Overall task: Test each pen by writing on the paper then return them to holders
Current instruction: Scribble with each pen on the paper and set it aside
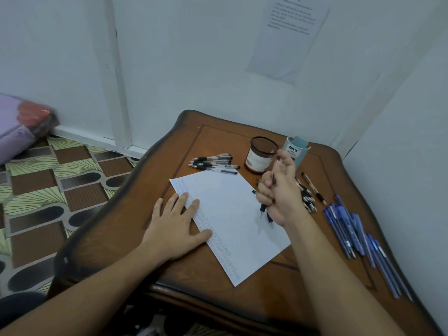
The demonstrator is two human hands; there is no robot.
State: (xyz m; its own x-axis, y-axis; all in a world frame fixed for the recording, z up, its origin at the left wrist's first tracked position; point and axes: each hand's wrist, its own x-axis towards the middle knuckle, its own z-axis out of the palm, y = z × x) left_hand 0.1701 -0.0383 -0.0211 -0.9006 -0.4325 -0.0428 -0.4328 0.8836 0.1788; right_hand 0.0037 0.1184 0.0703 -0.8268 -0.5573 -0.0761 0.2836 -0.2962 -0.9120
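Right hand clutches my bunch of black pens over the paper; left hand lies flat on it.

The left grip lies palm down, fingers straight and spread, its forearm stretched in from the lower left. The right grip is held up, fingers curled round a bunch of pens, its forearm slanting in from the lower right
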